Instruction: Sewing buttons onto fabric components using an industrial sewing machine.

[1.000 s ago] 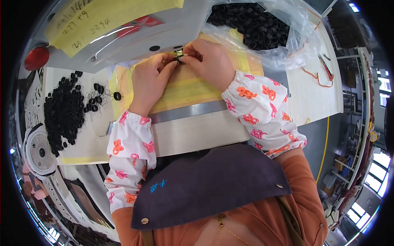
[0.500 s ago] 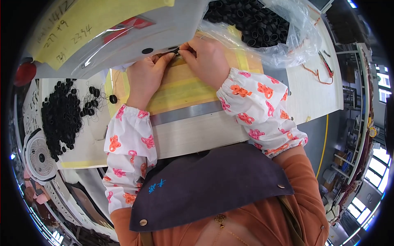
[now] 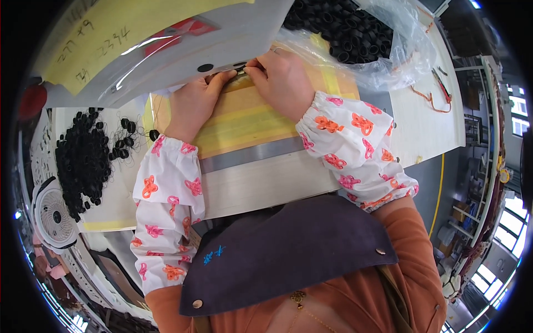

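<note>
Working fingertips close together under near edge of grey machine housing [image 3: 252, 39] – left hand [image 3: 194, 104] and right hand [image 3: 286, 83] narrowed about small dark piece [image 3: 240, 66]; firmness of hold, cannot tell. Changed since second ago: shiny metal fitting at fingertips now mostly hidden behind housing; left forearm further left. Judged meaning: handling continues, contact harder to verify. Far right: black rings [image 3: 355, 36] in clear plastic bag [image 3: 408, 58].

The person there has both sleeved forearms [image 3: 166, 200] stretched forward, right elbow [image 3: 396, 207] bent outward. The left hand [image 3: 194, 103] and right hand [image 3: 285, 83] nearly meet, thumbs [image 3: 221, 81] pointing inward; I can't tell how far either is closed.
</note>
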Motion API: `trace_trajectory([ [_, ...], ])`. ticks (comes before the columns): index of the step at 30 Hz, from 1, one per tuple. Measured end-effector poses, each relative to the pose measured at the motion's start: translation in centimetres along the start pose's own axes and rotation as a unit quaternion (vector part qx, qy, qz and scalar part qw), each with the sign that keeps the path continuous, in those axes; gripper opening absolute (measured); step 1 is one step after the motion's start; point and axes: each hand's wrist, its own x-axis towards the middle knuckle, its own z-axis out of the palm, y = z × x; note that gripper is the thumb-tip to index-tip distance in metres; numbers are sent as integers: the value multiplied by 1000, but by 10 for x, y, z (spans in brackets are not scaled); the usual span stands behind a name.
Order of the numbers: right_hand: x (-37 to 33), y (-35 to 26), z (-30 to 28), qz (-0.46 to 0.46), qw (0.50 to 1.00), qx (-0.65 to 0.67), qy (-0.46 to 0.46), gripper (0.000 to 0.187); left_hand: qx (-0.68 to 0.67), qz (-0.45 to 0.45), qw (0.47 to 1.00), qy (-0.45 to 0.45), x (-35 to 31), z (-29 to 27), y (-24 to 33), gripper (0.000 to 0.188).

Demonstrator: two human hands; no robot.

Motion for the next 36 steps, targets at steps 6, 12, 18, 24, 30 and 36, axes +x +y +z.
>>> trace_trajectory([
  [6, 0, 1, 1, -21, 999, -31, 12, 8, 37, -63, 997, -38, -1, 0, 3, 27],
  [12, 2, 2, 1, -7, 1000, -22, 22, 8, 32, -31, 999, -1, -1, 1, 1, 26],
  [18, 4, 2, 5, -19, 999, -41, 11, 9, -5, -22, 1000, 13, 1, -3, 0, 42],
  [24, 5, 5, 7, -20, 998, -58, 10, 7, 13, -82, 996, -24, 0, -3, 6, 28],
  [30, 4, 10, 1, 1, 1000, -28, 3, 10, 45, -101, 993, -42, 3, -1, 15, 32],
  [36, 4, 8, 2, -12, 999, -36, -3, 12, 5, -33, 999, 8, 0, 3, 4, 30],
])
